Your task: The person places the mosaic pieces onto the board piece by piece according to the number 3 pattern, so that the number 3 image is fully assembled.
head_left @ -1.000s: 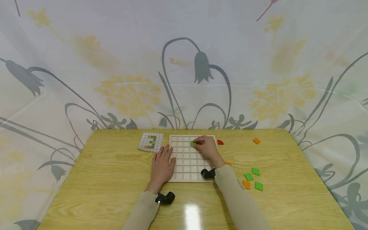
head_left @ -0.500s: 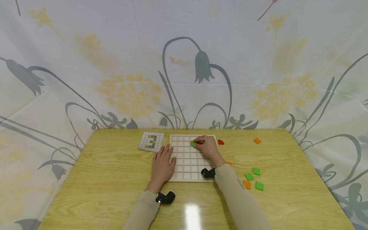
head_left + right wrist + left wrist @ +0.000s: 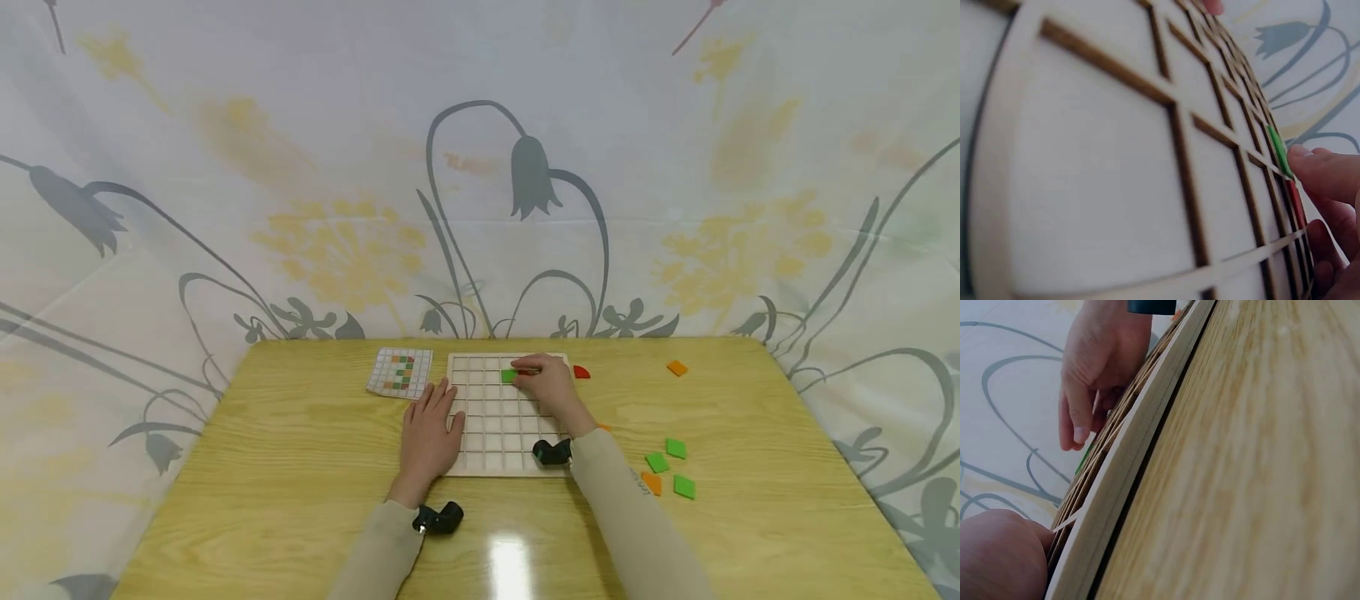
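A pale wooden grid board (image 3: 491,433) lies on the table. My right hand (image 3: 551,387) is at its upper part, with thumb and fingertips at the right edge of a green square tile (image 3: 509,377). The right wrist view shows the thumb against that green tile (image 3: 1280,151), which sits in or just over a cell. A red piece (image 3: 1295,203) lies beside it, partly hidden under the fingers. My left hand (image 3: 431,437) rests on the board's left edge, its fingers extended. In the left wrist view the right hand (image 3: 1100,369) reaches down to the board.
A paper card (image 3: 400,372) with a printed coloured grid pattern lies left of the board. To the right are a red quarter-round piece (image 3: 582,372), an orange tile (image 3: 677,367), and several loose tiles, including a green one (image 3: 684,487) and an orange one (image 3: 652,483).
The view has shifted slightly, moving everything a little to the right in the picture. Both hands keep the same places on the board, and the green tile stays at the right fingertips.
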Demonstrator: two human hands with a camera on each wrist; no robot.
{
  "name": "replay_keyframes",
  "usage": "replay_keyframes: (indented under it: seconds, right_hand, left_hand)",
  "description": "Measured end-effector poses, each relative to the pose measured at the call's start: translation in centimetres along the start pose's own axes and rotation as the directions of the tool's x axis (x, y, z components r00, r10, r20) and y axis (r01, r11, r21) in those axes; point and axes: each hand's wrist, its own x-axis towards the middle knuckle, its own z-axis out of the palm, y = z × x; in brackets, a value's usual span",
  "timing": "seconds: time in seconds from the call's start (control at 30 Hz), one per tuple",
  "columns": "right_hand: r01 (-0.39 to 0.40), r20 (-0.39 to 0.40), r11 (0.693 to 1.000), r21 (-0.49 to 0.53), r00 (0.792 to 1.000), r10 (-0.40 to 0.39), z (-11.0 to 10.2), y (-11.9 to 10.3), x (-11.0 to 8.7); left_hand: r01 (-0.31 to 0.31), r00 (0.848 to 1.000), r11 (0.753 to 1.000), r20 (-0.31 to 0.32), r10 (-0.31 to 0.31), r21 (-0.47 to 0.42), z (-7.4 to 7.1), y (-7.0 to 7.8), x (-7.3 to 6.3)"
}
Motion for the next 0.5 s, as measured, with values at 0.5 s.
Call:
replay_keyframes:
  seconds: [0.5]
  right_hand:
    - [-0.087, -0.03, 0.987, 0.135, 0.995, 0.092, -4.3, -0.2, -0.7]
  left_hand:
    - [-0.006, 1.0, 1.0, 0.002, 0.006, -0.001, 0.0, 0.1, -0.1]
